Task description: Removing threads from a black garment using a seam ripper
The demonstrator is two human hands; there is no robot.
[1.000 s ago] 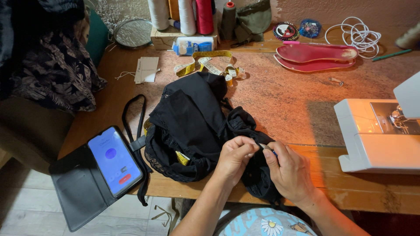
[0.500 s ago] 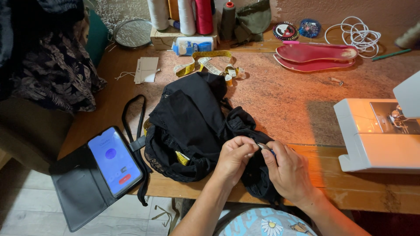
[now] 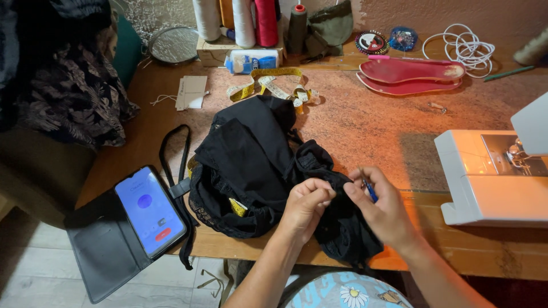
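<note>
— Looking down from the head camera: what are the hands doing?

— The left hand (image 3: 305, 206) is curling into a loose fist, fingertips pinching a fold of the black garment (image 3: 262, 171). The right hand (image 3: 383, 211) is sitting just beside it, fingers bent, gripping a small blue-handled tool (image 3: 370, 190) between thumb and forefinger.

— And the garment itself?

— It's lying bunched on the wooden table (image 3: 365, 122), at the near edge, black and crumpled, with a strap looping out to the left and a bit of yellow showing inside. Its long axis is running from the far side, near the yellow measuring tape (image 3: 268, 85), diagonally down toward the person's lap.

— The tool?

— It's pointing up and slightly left; the tip is too small to make out.

— Anything beside them?

— A phone (image 3: 149, 210) in an open case is glowing on the left, and a white sewing machine (image 3: 491, 177) is standing on the right.
</note>
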